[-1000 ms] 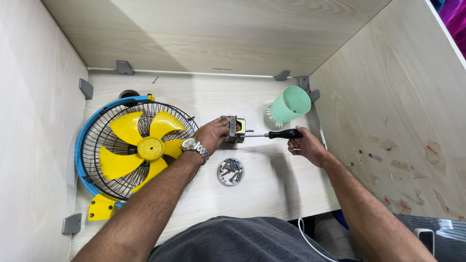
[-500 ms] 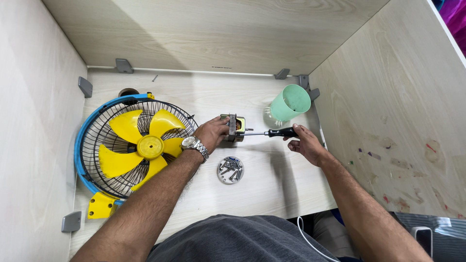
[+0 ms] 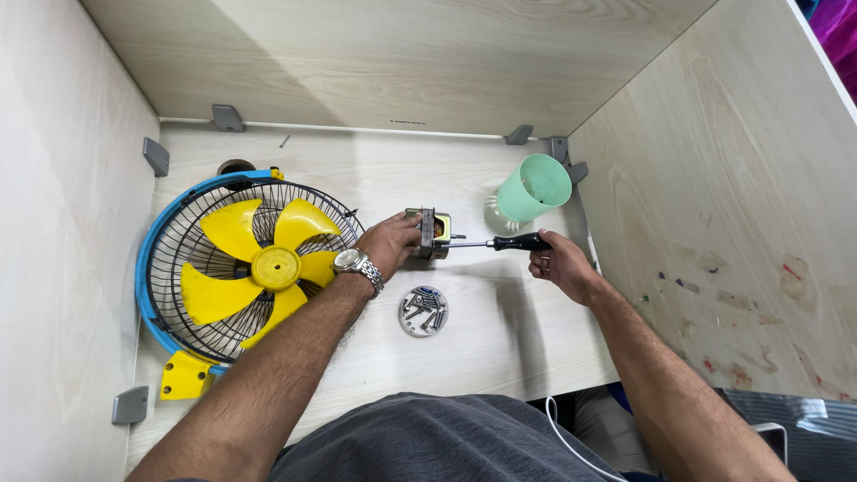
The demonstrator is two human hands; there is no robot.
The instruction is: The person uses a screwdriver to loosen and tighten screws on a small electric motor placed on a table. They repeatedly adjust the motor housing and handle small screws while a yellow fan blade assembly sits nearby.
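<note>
A small fan motor [image 3: 430, 233], dark metal with a yellowish part at its back, sits on the pale wooden bench [image 3: 500, 330] near the middle. The left hand [image 3: 390, 244] wraps around its left side, fingers closed on it, a metal wristwatch [image 3: 357, 264] on the wrist. From the right, a screwdriver [image 3: 500, 243] with a black handle lies level, its thin shaft reaching the motor's right face. The right hand [image 3: 561, 261] is closed around the handle's end.

Just in front of the motor, toward the person, a small round dish [image 3: 423, 311] holds loose screws. Behind the right hand, a mint-green plastic cup [image 3: 533, 188] lies tilted near the right wall. To the left, a fan [image 3: 241, 268] with yellow blades, a black wire grille and a blue rim lies flat on the bench, touching the left forearm.
</note>
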